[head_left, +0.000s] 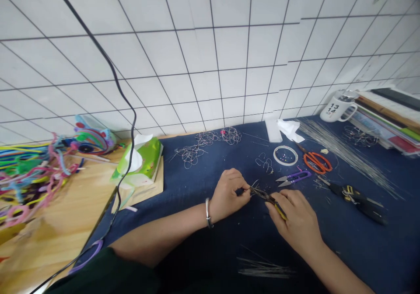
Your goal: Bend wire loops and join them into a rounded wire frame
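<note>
My left hand (230, 194) is closed in a pinch on a thin piece of wire (254, 184) over the dark blue cloth. My right hand (297, 217) is wrapped round pliers (263, 194) with yellow-and-black handles. The pliers' jaws meet the wire just beside my left fingertips; the exact grip point is too small to make out. Just beyond my hands lie purple thread snips (294, 178) and several small bent wire pieces (264, 162). Nearer to me, a bundle of straight wires (265, 268) rests on the cloth (210, 237).
Orange-handled scissors (317, 162), a white ring dish (285, 155) with small beads and a black tool (357, 200) lie to the right. Long wires (348, 154) stretch behind them. A mug (337, 106) stands by stacked books. Left are a tissue pack (144, 158) and a hanging black cable (113, 68).
</note>
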Action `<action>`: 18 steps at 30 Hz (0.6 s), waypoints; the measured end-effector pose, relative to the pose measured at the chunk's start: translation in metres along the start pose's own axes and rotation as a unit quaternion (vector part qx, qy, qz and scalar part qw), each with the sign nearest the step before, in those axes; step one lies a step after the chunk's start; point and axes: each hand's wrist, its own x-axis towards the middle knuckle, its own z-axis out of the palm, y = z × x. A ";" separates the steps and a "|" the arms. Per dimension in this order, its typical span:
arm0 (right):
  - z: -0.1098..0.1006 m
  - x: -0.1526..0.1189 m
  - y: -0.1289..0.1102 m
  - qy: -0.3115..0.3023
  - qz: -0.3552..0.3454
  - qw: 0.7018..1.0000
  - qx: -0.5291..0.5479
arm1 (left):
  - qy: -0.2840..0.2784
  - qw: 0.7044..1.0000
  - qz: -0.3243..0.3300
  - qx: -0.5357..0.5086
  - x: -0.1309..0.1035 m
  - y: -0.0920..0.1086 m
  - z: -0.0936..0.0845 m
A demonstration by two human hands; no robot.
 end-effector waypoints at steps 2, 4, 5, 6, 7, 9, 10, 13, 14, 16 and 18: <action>0.001 -0.001 -0.001 0.000 0.001 1.000 -0.007 | 0.001 1.000 0.002 0.014 -0.001 0.000 0.001; 0.001 -0.001 -0.002 0.001 0.003 1.000 -0.012 | 0.003 1.000 0.002 0.024 -0.001 0.000 0.001; 0.001 -0.001 -0.002 0.002 0.002 1.000 -0.013 | 0.005 1.000 0.002 0.027 -0.001 -0.001 0.001; 0.001 -0.001 -0.002 0.002 0.002 1.000 -0.014 | 0.007 1.000 0.002 0.029 -0.001 -0.001 0.002; 0.001 -0.002 -0.002 0.002 0.001 1.000 -0.014 | 0.008 1.000 0.002 0.029 -0.001 0.000 0.002; 0.000 -0.002 -0.003 0.000 -0.001 1.000 -0.016 | 0.007 1.000 0.002 0.027 0.000 0.000 0.001; 0.000 -0.001 -0.003 -0.002 -0.002 1.000 -0.016 | 0.004 1.000 0.002 0.026 0.000 0.000 0.001; -0.002 -0.001 -0.002 -0.009 -0.007 1.000 -0.012 | -0.006 1.000 0.002 0.018 0.001 0.001 0.000; -0.002 -0.001 -0.002 -0.011 -0.009 1.000 -0.010 | -0.008 1.000 0.002 0.013 0.001 0.001 0.000; -0.003 -0.001 -0.002 -0.012 -0.010 1.000 -0.007 | -0.007 1.000 -0.001 0.000 0.002 0.002 -0.001; -0.003 -0.001 -0.001 -0.012 -0.011 1.000 -0.005 | -0.010 1.000 -0.006 -0.014 0.003 0.003 -0.002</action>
